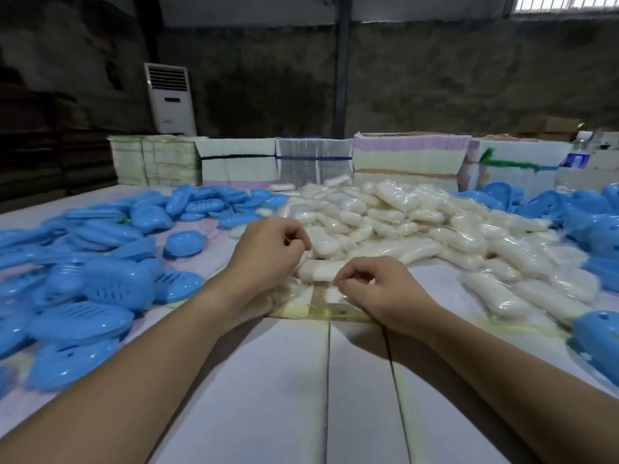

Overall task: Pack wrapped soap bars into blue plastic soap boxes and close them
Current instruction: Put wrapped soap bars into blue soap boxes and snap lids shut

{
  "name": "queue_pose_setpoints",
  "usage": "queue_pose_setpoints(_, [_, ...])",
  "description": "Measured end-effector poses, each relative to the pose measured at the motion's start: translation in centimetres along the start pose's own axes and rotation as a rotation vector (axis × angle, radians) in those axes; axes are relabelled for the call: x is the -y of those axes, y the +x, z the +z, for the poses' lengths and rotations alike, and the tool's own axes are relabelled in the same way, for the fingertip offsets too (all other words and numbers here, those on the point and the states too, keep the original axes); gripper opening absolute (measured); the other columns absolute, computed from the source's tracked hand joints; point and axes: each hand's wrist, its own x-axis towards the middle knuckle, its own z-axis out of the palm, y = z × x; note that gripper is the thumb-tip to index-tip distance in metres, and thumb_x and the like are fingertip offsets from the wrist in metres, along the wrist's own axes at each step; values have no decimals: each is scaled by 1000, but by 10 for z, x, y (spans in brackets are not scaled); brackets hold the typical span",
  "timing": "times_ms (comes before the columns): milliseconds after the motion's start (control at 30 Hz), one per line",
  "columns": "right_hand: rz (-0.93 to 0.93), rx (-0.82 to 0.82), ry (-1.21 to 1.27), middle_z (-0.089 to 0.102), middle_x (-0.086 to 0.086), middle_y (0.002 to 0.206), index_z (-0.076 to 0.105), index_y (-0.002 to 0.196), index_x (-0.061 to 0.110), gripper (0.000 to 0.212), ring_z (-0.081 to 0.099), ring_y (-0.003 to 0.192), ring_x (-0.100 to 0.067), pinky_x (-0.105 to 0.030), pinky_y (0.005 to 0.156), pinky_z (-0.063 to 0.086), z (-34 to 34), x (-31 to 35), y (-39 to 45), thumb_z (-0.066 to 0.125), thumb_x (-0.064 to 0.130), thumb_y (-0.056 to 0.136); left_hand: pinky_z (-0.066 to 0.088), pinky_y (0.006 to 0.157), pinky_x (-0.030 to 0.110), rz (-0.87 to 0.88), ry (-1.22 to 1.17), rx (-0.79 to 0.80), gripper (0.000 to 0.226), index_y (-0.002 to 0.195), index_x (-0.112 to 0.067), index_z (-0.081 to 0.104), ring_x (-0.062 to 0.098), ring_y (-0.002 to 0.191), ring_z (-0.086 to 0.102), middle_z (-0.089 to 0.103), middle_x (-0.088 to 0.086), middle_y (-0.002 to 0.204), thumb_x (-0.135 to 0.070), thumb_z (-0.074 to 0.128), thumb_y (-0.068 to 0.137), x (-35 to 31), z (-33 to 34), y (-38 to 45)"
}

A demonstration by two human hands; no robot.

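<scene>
Wrapped soap bar [318,271] on table [284,380], between hands at near edge of soap pile [402,226]. Left hand [268,252] pinching wrap at left end; right hand [378,286] pinching right end. Blue soap boxes [100,283] heaped left, more far right [599,222]. Bundled stacks [234,160] behind.

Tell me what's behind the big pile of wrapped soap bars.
Behind the pile of wrapped soap bars stands a row of strapped bundles of flat packed sheets, with a white floor air conditioner farther back. The pile hides the bundles' lower edges.
</scene>
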Motion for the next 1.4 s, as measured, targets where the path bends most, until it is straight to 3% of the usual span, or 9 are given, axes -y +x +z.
queue_pose_setpoints(133, [-36,46,-49,63,26,67,68,72,38,25,56,66,4,-10,63,42,4,2,-2,65,16,84,50,80,34,-135,98,-143,15,84,-33,65,15,95,61,68,-12,94,-21,57,87,36,-18,23])
queue_pose_setpoints(267, [-62,84,-71,61,29,71,66,73,42,24,56,70,1,-12,64,41,6,-1,0,65,20,84,35,102,50,-357,537,77,45,136,-27,46,39,132,34,41,9,145,-38,51,93,78,-27,47])
queue_pose_setpoints(533, [-95,105,-84,60,30,79,66,73,45,26,55,78,-3,-12,69,42,7,-7,3,67,21,83,50,96,42,-572,875,241,45,132,-15,51,31,120,54,51,14,136,-24,57,88,115,-50,57])
queue_pose_setpoints(700, [-89,114,-76,61,32,79,67,73,44,25,56,80,-1,-11,70,42,7,-6,4,68,21,83,42,79,41,-411,853,65,23,117,-12,57,36,115,53,53,11,124,-22,51,97,110,-44,59])
queue_pose_setpoints(867, [-76,75,-57,62,29,78,69,75,40,23,57,78,3,-8,68,40,4,-5,4,67,18,82,42,80,38,-73,449,-120,4,98,-19,55,26,99,54,49,-1,108,-22,52,99,65,-30,46])
queue_pose_setpoints(1067, [48,-234,-54,68,16,71,71,72,32,21,60,73,0,-9,61,40,-15,-7,9,63,16,81,45,96,39,316,-42,-3,5,93,-20,60,17,102,56,59,-3,105,-20,65,92,5,-8,-6])
queue_pose_setpoints(1200, [87,-456,-107,67,14,73,73,82,27,17,59,77,-2,-10,69,43,-41,-19,14,62,14,82,46,95,39,459,-98,292,6,88,-15,63,19,101,60,63,4,107,-18,67,87,-4,0,-31])
queue_pose_setpoints(1267, [128,-430,-244,68,7,90,73,102,23,24,60,91,-14,-30,85,47,-48,-32,14,61,14,83,46,95,37,473,-72,397,5,89,-9,67,15,102,60,63,3,108,-11,71,86,-5,2,-33])
queue_pose_setpoints(1400, [167,-161,-478,50,-5,143,44,145,24,62,30,137,-27,-38,111,30,-44,-52,16,62,23,85,47,93,31,511,-25,515,7,85,-14,69,11,104,59,63,0,113,-9,73,83,-6,4,-32])
